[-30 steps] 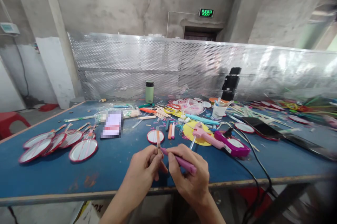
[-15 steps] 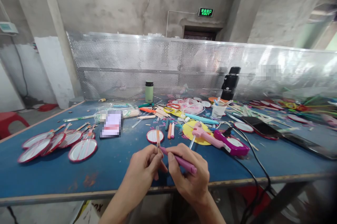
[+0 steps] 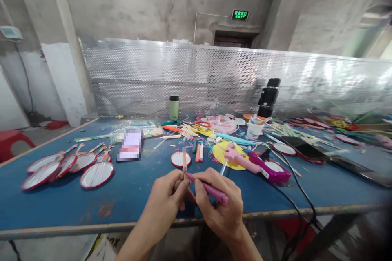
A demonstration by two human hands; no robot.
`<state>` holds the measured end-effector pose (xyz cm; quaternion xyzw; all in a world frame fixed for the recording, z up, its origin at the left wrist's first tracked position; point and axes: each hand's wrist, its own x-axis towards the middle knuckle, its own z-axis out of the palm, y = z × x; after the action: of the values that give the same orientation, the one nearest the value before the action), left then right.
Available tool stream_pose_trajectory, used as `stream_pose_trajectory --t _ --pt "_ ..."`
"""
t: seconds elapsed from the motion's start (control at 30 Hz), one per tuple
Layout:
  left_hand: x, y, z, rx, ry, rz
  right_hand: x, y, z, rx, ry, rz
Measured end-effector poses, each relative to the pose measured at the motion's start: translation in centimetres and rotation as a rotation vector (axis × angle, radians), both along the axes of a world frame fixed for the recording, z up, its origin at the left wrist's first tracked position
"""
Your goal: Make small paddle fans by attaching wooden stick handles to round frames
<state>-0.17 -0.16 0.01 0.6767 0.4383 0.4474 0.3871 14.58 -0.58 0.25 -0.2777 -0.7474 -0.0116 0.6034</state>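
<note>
Over the near edge of the blue surface [image 3: 131, 195], the left hand [image 3: 167, 199] has its fingers closed on a thin orange stick [image 3: 184, 159] that stands nearly upright, while the right hand [image 3: 219, 204] has its fingers wrapped around a pink pen-like tool [image 3: 211, 189] whose tip meets the stick just above the left fingertips. Right behind the stick lies a small round red-rimmed disc [image 3: 180, 159], with a few loose coloured sticks [image 3: 198, 152] beside it. To the right a pink glue gun [image 3: 237, 157] rests on a yellow disc [image 3: 222, 152], next to a magenta device [image 3: 271, 170] with a black cable [image 3: 301, 195] running off the front edge. A fan of red-rimmed round pieces [image 3: 65, 167] lies at the left, well apart from the hands. Farther back stand a green flask [image 3: 174, 108], a white cup [image 3: 254, 129] and a black phone stand [image 3: 268, 97], and a dark phone [image 3: 304, 150] lies at the right. A perforated metal screen [image 3: 196, 77] borders the back of the surface, bare concrete walls rise behind it, and a green sign [image 3: 239, 15] above a doorway reads EXIT.
</note>
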Motion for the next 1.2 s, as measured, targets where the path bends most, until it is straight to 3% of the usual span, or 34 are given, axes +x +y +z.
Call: stream_pose_trajectory --t 0.6,0.83,1.2 --pt "0.04 -0.02 -0.06 -0.009 -0.006 -0.002 0.12 0.13 -0.17 -0.023 -0.022 0.022" --pt "0.05 0.24 -0.5 -0.027 -0.012 -0.002 0.2 0.06 -0.36 -0.004 0.061 -0.034" --pt "0.05 -0.13 0.14 -0.007 -0.014 -0.003 0.24 0.03 -0.32 -0.031 -0.006 -0.012"
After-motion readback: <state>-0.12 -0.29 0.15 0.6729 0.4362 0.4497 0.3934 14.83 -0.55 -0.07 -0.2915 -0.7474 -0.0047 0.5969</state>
